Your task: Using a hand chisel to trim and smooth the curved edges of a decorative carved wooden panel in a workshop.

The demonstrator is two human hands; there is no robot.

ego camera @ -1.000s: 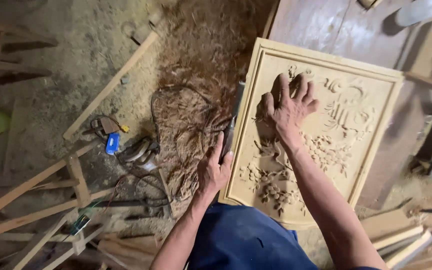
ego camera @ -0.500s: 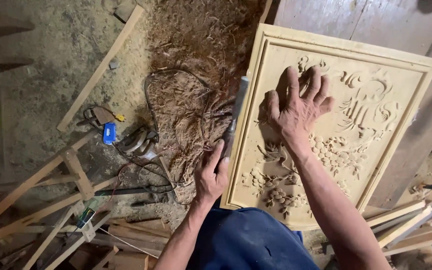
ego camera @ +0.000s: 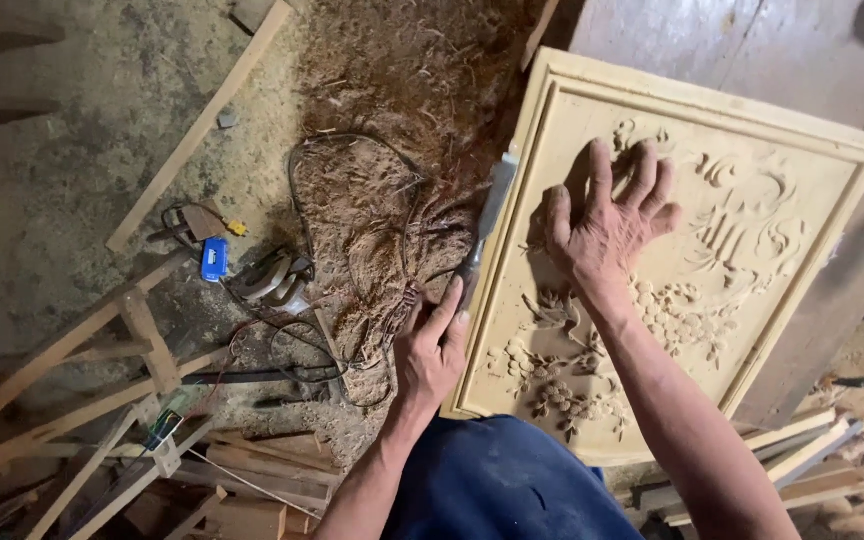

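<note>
A pale carved wooden panel (ego camera: pixel 752 300) with flowers and grape clusters in relief leans in front of me. My right hand (ego camera: pixel 607 225) lies flat on the carving, fingers spread, near the panel's upper middle. My left hand (ego camera: pixel 432 350) grips the handle of a chisel (ego camera: pixel 487 215) at the panel's left edge. The grey blade runs up along the frame. My blue trousers (ego camera: pixel 502 480) show below the panel.
Wood shavings (ego camera: pixel 392 200) and a black cable cover the floor to the left. A power tool (ego camera: pixel 272 280) and a small blue object (ego camera: pixel 214 258) lie there. Wooden slats and frames (ego camera: pixel 82 400) sit lower left; more offcuts (ego camera: pixel 812 460) are lower right.
The view has drifted, so the panel sits further right. My right hand stays pressed on the carving and my left hand keeps its grip on the chisel at the left edge.
</note>
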